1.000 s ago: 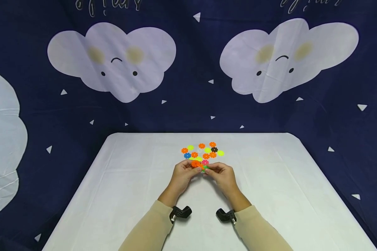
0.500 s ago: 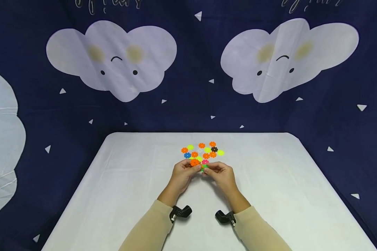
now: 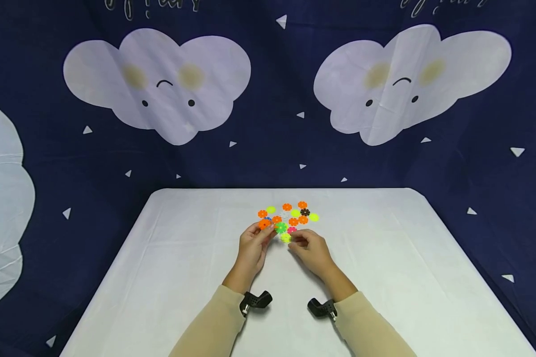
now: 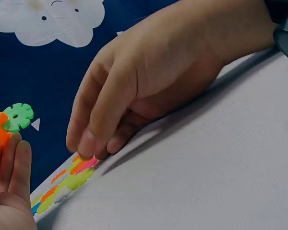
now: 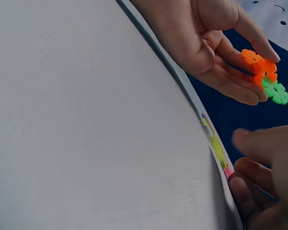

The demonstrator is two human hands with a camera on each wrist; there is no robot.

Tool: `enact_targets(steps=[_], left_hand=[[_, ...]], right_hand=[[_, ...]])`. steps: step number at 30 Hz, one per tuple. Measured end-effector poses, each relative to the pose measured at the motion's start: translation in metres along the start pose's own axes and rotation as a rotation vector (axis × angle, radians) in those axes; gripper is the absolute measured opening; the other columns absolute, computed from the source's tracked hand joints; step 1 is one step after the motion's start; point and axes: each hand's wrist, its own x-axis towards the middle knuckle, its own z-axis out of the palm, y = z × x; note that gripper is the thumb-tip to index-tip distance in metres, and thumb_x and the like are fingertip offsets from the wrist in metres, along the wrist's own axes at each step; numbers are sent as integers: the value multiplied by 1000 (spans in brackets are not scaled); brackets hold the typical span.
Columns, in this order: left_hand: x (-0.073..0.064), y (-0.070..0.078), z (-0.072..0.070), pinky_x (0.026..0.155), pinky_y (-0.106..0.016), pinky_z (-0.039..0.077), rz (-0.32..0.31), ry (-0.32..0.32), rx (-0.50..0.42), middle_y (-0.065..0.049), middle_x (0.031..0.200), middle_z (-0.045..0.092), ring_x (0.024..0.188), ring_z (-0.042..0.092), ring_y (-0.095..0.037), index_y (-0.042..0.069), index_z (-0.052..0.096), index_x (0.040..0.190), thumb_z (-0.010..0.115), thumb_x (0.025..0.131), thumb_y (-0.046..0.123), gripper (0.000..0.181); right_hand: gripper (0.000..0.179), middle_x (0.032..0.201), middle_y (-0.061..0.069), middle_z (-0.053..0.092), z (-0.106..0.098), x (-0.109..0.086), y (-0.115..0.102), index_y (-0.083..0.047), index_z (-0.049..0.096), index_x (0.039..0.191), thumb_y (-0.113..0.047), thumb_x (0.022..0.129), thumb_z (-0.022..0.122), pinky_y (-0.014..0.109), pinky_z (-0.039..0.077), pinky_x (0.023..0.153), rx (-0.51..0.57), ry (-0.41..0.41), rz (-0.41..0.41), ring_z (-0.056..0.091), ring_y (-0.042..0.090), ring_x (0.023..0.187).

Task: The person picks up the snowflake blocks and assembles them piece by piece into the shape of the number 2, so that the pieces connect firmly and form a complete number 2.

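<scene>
My left hand [image 3: 252, 252] pinches a small joined piece of flower-shaped plastic snap discs. Orange discs [image 5: 259, 64] are at its fingertips and a green disc [image 5: 276, 91] sticks out from the end. My right hand [image 3: 313, 252] is bent down over the near edge of the pile, its thumb [image 5: 252, 143] apart from the fingers. Its fingertips are close to a pink disc [image 3: 292, 230]; whether they touch it cannot be told. Nothing shows in its grasp. Just left of it is a yellow disc [image 3: 286, 238].
Loose discs lie spread beyond the hands on the white table [image 3: 384, 258]: several orange and yellow ones, a black disc [image 3: 304, 212] and a partly covered blue disc [image 3: 268, 218]. A dark blue cloth [image 3: 277, 148] with clouds hangs behind.
Both hands were together at the joined discs. The left hand has moved left and away with them, so the green disc now shows whole. The right hand has let go and is apart.
</scene>
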Motion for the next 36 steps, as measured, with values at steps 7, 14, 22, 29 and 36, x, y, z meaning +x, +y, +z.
enact_targets(steps=[7, 14, 22, 29, 36], left_hand=[[-2, 0, 0, 97, -37, 57, 12, -9, -23, -14, 104, 67, 97, 70, -21, -3, 68, 104, 68, 98, -11, 9], [-2, -1, 3, 98, -39, 57, -8, -22, -33, -17, 108, 69, 99, 71, -23, -3, 65, 101, 72, 96, -9, 11], [-2, -3, 4, 100, -40, 56, -24, -41, -51, -17, 109, 69, 100, 71, -24, -4, 62, 100, 71, 96, -10, 12], [-2, 0, 1, 100, -40, 56, -26, -41, -35, -17, 111, 68, 101, 70, -24, -3, 61, 103, 70, 97, -10, 12], [-3, 1, 4, 97, -39, 57, -16, -15, -31, -19, 111, 70, 99, 71, -25, -1, 63, 99, 69, 97, -13, 13]], right_hand=[[26, 113, 10, 73, 11, 11, 0, 0, 76, 113, -5, 89, 86, 45, 56, 92, -196, -27, -129, 67, 27, 103], [16, 101, 11, 67, 21, 22, -3, 0, 76, 103, -7, 91, 83, 46, 51, 83, -327, -13, -85, 59, 30, 94], [21, 107, 12, 67, 14, 26, -8, -1, 76, 107, -11, 91, 84, 49, 49, 94, -327, -112, 18, 58, 33, 105], [18, 107, 1, 73, 8, 26, -8, -11, 80, 102, -7, 87, 87, 49, 46, 101, -205, -180, 28, 59, 29, 110], [25, 102, -3, 68, 7, 21, -5, -13, 77, 106, -8, 85, 90, 40, 51, 92, -157, -158, 9, 60, 20, 100]])
